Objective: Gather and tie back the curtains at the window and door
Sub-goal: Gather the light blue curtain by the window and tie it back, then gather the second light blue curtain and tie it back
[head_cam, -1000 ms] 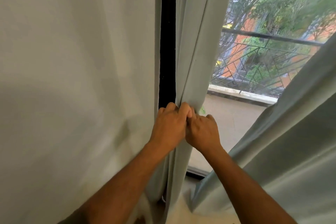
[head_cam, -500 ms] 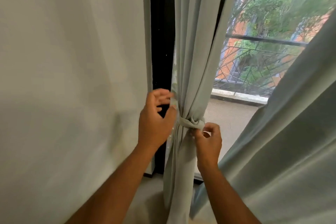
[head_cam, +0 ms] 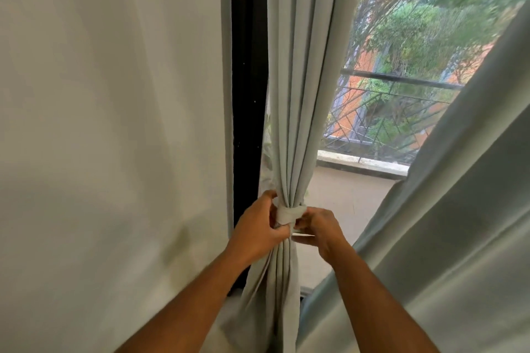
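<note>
The pale grey-green curtain [head_cam: 301, 94] hangs gathered into a narrow bundle of vertical folds just right of the dark door frame [head_cam: 248, 94]; a tie-back band [head_cam: 289, 213] of the same cloth is wrapped around it at its narrowest point, and below the band the folds spread out again toward the floor; the left hand [head_cam: 258, 229] comes up from below and its grip is clenched on the bundle at the band's left side, thumb up behind the folds and fingers curled round just under the band; the right hand [head_cam: 318, 226] sits close on the other side, its fingertips pinching the band's right end, with a thin pale strip showing just beneath them, though I cannot tell what that strip is; the two hands nearly touch under the band. To the left a plain whitish wall [head_cam: 109, 123] fills the view up to the frame; to the right a second curtain panel [head_cam: 444, 223] sweeps down diagonally, loose and untied, well apart from the bundle at the top and near it at the bottom; between the two panels the glass shows a balcony floor [head_cam: 344, 189], a low ledge, a dark metal railing [head_cam: 401, 94] with angled bars, and blurred green trees [head_cam: 415, 23] beyond.
</note>
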